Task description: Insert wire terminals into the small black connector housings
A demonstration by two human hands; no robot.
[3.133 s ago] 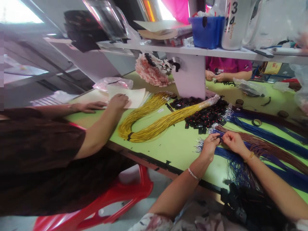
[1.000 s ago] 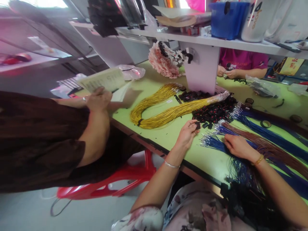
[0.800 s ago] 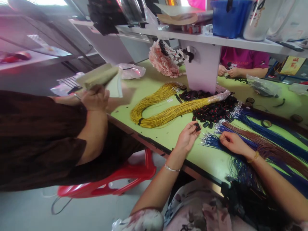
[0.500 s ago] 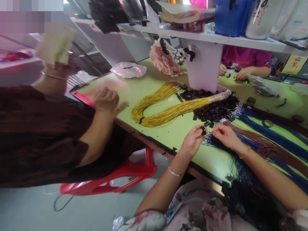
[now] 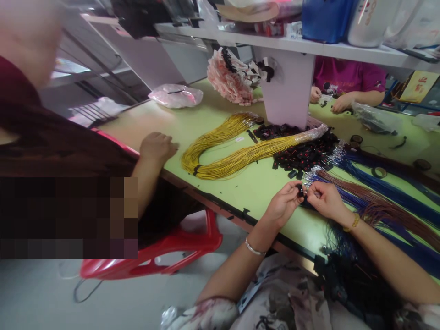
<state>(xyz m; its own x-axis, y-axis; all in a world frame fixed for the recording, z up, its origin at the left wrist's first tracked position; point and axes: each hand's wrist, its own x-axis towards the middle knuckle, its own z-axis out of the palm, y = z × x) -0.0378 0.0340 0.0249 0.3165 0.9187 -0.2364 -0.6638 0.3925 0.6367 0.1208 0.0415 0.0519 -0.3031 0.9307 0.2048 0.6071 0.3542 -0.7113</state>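
My left hand (image 5: 282, 205) pinches a small black connector housing (image 5: 300, 188) just above the table's front part. Close against it, the closed fingertips of my right hand (image 5: 327, 201) hold a thin wire whose metal tip meets the housing; how deep the tip sits is too small to tell. Beyond my hands lies a heap of black housings (image 5: 302, 153). Brown wires (image 5: 373, 197) and blue wires (image 5: 366, 173) with silvery terminals spread to the right. A yellow wire bundle (image 5: 220, 169) curves across the table. More black housings with wires (image 5: 357, 284) hang at my lap.
At the left a person in dark clothes (image 5: 68, 146) rests a hand on the table beside a red stool (image 5: 185, 245). Opposite, someone in a magenta shirt (image 5: 347, 75) handles small parts. A shelf (image 5: 237, 39) stands over the table. Tape rolls (image 5: 379, 172) lie at right.
My hands have come together, bringing the wire tip to the black housing. The person at the left has lowered the raised hand and leaned closer. The view has shifted slightly.
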